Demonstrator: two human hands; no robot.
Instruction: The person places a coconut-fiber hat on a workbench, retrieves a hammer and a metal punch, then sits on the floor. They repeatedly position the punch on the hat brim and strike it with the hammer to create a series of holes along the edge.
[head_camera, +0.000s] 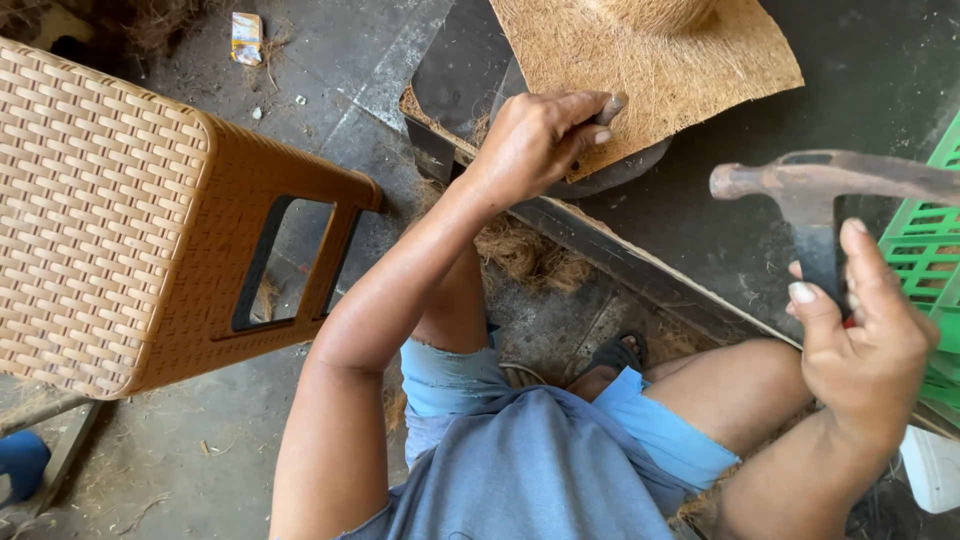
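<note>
Soft, even daylight fills the scene, brightest on the woven stool (100, 210) at left and the fibre mat (690, 60) at the far side. Shadows are faint and diffuse. The dark floor (880, 70) far right reads dim. The hammer (830, 185) shows slight motion blur

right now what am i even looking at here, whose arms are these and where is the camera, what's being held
There is one picture, taken by a camera worn on a person's head and looking down, so the arms and knees belong to the wearer, who sits low over a dark floor. The left hand pinches a small metal piece, too small to identify, against the edge of a brown coconut-fibre mat, which lies over a dark metal form. The right hand grips a rusty hammer raised off the mat. To the left stands a tan woven plastic stool; a green plastic crate shows at the right edge. Loose fibre litters the floor.
</note>
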